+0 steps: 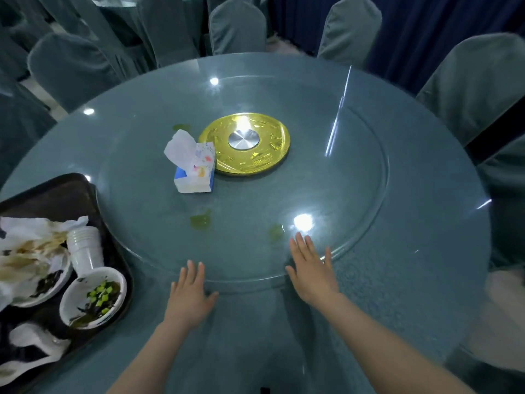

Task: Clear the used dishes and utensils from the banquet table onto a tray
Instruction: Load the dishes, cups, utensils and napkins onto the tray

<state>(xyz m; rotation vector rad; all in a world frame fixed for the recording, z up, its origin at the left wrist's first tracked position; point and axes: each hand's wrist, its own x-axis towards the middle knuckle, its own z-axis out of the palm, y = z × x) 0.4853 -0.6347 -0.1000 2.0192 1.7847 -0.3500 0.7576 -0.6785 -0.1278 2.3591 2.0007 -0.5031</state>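
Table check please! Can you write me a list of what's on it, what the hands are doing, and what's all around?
Surface: round table under a glass turntable, with green spills.
Job's things: black tray at the left holds dirty bowls, stacked cups and crumpled napkins.
Clutter: tissue box beside the gold centre disc.
Hands: left hand and right hand lie flat, fingers straight, on the turntable rim.
Cables: nothing seen.
Surroundings: covered chairs.
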